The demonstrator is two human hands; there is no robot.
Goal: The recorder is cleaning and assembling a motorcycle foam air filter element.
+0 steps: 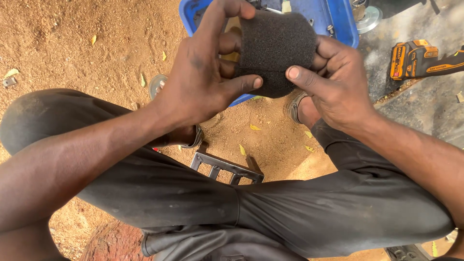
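Foam fills the middle of the view: a dark, coarse foam block (273, 48) is held up in the air between both hands, above the sandy ground (72, 43) and in front of a blue plastic tray (338, 19). The left hand (203, 77) pinches the block's left side, thumb pressed on its lower front edge and forefinger arched over its top. The right hand (333, 79) has its grip pressed together on the right side, thumb flat on the front face, the other fingers curled behind.

The tray lies just behind the block and is mostly hidden by it and the hands; small metal parts sit in it. A round metal fitting (363, 14) stands by the tray's right rim. Further right, an orange and black cordless drill (420, 59) lies on a grey surface, well apart from the hands. A small round disc (157, 84) lies on the sand beside the left wrist.

Below the hands, the person's knees in dark trousers (270, 212) spread wide, closing off the lower frame. Between the legs, a grey metal bracket (227, 169) lies on the sand, near a sandalled foot (297, 108). Open sand, strewn with yellow leaves, stretches to the left.
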